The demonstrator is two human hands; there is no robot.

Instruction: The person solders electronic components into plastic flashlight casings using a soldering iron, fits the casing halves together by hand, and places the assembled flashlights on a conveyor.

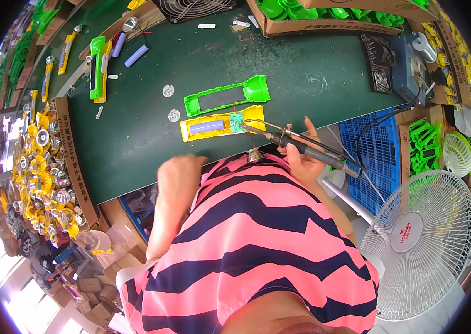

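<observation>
My right hand (304, 158) grips a soldering iron (302, 147) with a thin metal feed tube fixed along it. Its tip reaches the green circuit board (236, 122) inside a yellow flashlight housing half (217, 132). A purple battery cell (206, 127) lies in the same housing. At the table edge, left of the housing, my left hand (180, 175) is closed with its fingers curled under; anything inside it is hidden. Between my hands a small reflector lamp head (254, 155) hangs on a wire at the edge. Behind the yellow half lies a green housing half (227, 96).
A carton of green parts (330, 26) stands at the back. A blue-grey soldering station (408, 72) is at the right. To the left is a carton heaped with yellow lamp parts (43, 167). Loose purple cells (136, 55) lie back left; a white fan (419, 239) stands right.
</observation>
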